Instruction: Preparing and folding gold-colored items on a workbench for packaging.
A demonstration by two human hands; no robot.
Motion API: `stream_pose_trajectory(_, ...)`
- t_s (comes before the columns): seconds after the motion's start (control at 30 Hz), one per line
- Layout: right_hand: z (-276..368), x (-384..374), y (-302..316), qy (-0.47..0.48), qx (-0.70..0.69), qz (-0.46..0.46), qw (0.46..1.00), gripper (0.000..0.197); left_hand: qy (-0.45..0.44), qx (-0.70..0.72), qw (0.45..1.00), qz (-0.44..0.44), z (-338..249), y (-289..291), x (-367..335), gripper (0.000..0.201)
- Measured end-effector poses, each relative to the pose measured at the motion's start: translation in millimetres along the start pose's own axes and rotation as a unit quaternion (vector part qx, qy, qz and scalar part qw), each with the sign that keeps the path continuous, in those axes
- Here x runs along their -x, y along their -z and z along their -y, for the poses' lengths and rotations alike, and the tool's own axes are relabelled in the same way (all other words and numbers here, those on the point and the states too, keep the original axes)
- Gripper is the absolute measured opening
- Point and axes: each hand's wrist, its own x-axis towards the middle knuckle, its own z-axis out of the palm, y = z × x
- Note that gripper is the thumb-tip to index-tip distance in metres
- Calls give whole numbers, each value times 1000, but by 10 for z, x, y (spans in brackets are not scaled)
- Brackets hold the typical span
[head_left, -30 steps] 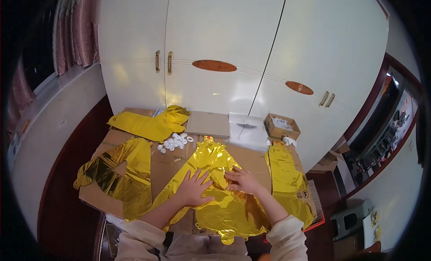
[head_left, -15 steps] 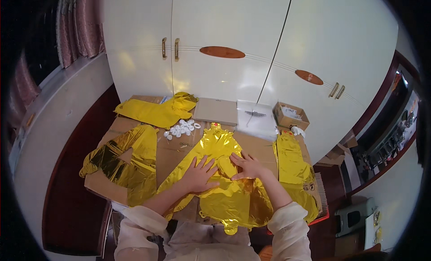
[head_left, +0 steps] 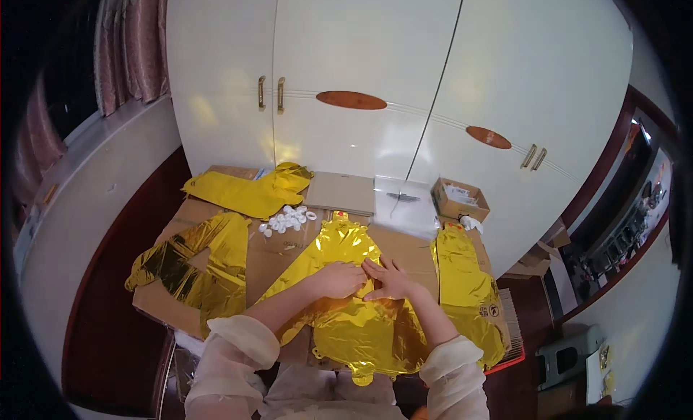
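A flat gold foil balloon (head_left: 354,326), shaped like a letter with a small inner cut-out, lies on the cardboard in front of me. My left hand (head_left: 339,280) rests at its middle, fingers bent and drawn together on the foil; the fingertips are partly hidden. Right beside it, my right hand (head_left: 388,280) lies palm down with fingers spread over the foil. A red mark shows on the balloon's far tab. More flat gold foil balloons lie to the left (head_left: 227,261), at the far left (head_left: 238,192) and to the right (head_left: 462,275).
Small white rings (head_left: 289,219) sit in a pile beyond the balloon. Behind are a grey-brown board (head_left: 339,194), a clear plastic bag (head_left: 404,207) and a small open carton (head_left: 460,197). A white cabinet (head_left: 346,44) stands behind the cardboard-covered table (head_left: 162,297).
My left hand has slid right toward the right hand, and its spread fingers have drawn together. My right hand stays nearly in place on the foil. The view has shifted slightly.
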Motion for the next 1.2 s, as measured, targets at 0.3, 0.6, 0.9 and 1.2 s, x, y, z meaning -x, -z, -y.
stream_pose_trajectory(0.3, -1, 30, -18, -12, -65, -17, 998, 116, 9, -16, 992, -124, -84, -129, 82, 37)
stream_pose_trajectory(0.6, 94, 163, -44, -3, -36, -113, 993, 107, 15, 14, 992, -124, -67, -287, 151, 47)
stream_pose_trajectory(0.9, 1004, 2240, -688, -229, -309, -463, 798, 15, -17, 2, 983, -181, -87, -323, 109, 40)
stream_pose_trajectory(1.2, 1340, 2341, -1263, -363, -619, -382, 582, 23, -24, -3, 988, -150, -63, -268, 190, 48)
